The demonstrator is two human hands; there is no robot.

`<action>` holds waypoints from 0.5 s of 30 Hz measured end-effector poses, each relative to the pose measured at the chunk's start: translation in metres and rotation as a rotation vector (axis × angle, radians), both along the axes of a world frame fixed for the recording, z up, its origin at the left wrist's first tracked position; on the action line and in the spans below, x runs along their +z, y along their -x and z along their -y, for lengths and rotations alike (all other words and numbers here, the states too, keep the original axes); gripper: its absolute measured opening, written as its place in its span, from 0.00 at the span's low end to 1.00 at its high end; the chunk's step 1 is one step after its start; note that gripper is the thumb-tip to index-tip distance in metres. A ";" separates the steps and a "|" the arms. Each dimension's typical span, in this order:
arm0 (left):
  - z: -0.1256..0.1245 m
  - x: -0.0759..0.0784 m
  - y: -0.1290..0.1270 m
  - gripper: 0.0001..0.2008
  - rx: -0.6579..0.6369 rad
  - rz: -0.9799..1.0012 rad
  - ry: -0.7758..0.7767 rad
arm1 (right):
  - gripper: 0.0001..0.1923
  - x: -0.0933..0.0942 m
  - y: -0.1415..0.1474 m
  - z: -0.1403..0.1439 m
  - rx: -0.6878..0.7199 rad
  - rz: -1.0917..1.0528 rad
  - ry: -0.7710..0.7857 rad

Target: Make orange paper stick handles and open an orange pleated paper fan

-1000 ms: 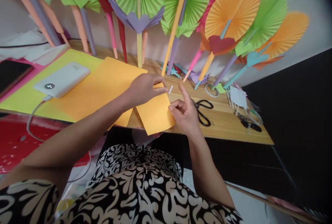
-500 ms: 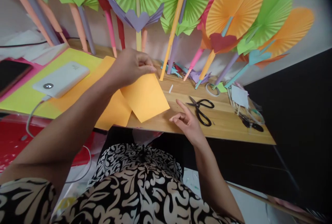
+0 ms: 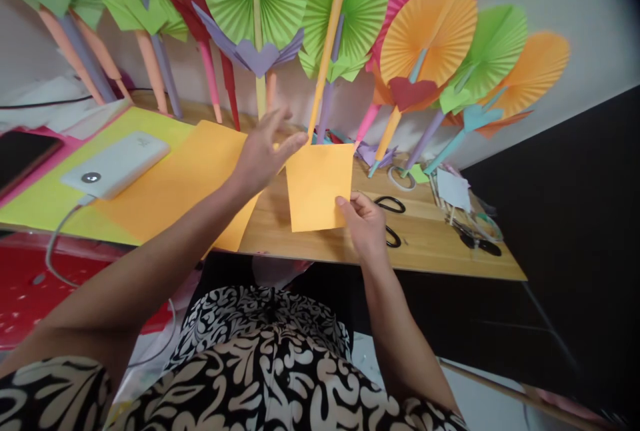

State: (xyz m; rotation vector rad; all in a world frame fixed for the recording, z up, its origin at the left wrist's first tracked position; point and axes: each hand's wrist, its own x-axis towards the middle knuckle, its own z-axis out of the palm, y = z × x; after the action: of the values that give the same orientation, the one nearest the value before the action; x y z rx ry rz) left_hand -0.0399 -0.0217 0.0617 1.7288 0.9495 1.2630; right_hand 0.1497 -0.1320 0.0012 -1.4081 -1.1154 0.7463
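A small orange paper square [image 3: 318, 184] is lifted above the wooden table [image 3: 440, 244]. My right hand [image 3: 366, 224] pinches its lower right corner. My left hand [image 3: 264, 151] hovers at the square's upper left edge, its fingers spread and fingertips at the paper's top corner. A larger orange sheet [image 3: 185, 174] lies flat on the table under my left forearm. Black scissors [image 3: 391, 218] rest just right of my right hand, partly hidden by it.
Paper fans on sticks [image 3: 425, 31] lean along the wall at the back. A white power bank [image 3: 117, 163] with a cable lies on a yellow sheet [image 3: 45, 201] at the left. A tape ring [image 3: 399, 176] and loose scraps sit at the right.
The small orange square has passed from my left hand to my right hand and now stands lifted. My left hand has let go and spread its fingers. My right hand rose from the table.
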 end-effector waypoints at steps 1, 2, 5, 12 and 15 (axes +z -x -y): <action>0.004 -0.011 -0.001 0.24 -0.025 0.053 0.085 | 0.10 -0.001 -0.002 -0.001 -0.018 -0.014 -0.007; 0.008 -0.022 -0.003 0.25 -0.110 0.105 0.198 | 0.10 -0.002 -0.003 -0.002 -0.029 -0.028 -0.010; 0.022 -0.050 -0.013 0.21 -0.351 0.217 0.589 | 0.11 -0.006 -0.004 -0.003 -0.040 -0.040 -0.012; 0.005 -0.041 -0.003 0.18 -0.159 0.373 0.579 | 0.20 -0.009 -0.065 0.014 -0.074 0.526 -0.005; -0.014 -0.034 0.004 0.22 -0.148 0.427 0.554 | 0.23 -0.017 -0.109 0.025 -0.074 0.971 0.033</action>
State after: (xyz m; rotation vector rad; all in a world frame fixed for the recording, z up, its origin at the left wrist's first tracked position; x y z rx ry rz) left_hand -0.0441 -0.0073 0.0273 1.0281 0.7996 1.0803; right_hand 0.2591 -0.1571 -0.0153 -1.8841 -1.7577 -0.0310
